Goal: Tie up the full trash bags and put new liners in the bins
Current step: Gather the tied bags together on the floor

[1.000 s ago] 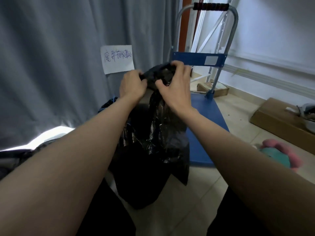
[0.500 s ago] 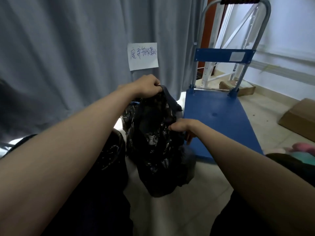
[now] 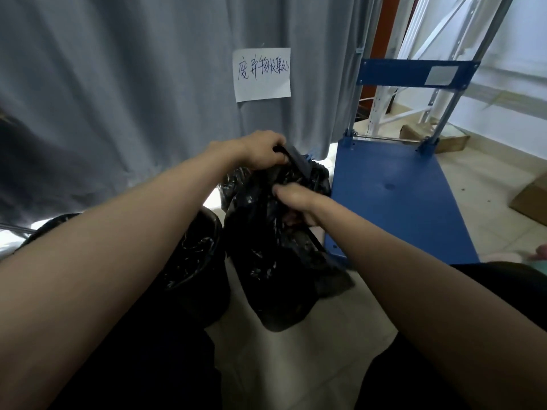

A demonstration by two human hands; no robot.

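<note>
A full black trash bag (image 3: 275, 261) hangs in front of me above the tiled floor. My left hand (image 3: 262, 150) grips the bag's gathered top edge in a fist. My right hand (image 3: 294, 202) is lower, curled into the plastic on the bag's right side, its fingertips hidden in the folds. Left of the bag stands a bin (image 3: 195, 250) with a black liner, partly hidden behind my left forearm.
A blue platform trolley (image 3: 393, 196) with a metal handle frame stands just right of the bag. A grey curtain (image 3: 118, 99) with a handwritten paper note (image 3: 262, 74) hangs behind. Cardboard boxes (image 3: 531, 199) lie on the floor at the right.
Both hands held the bag's top together high up a second ago. Since then the bag has come lower, my left hand kept the top, and my right hand dropped to the bag's side.
</note>
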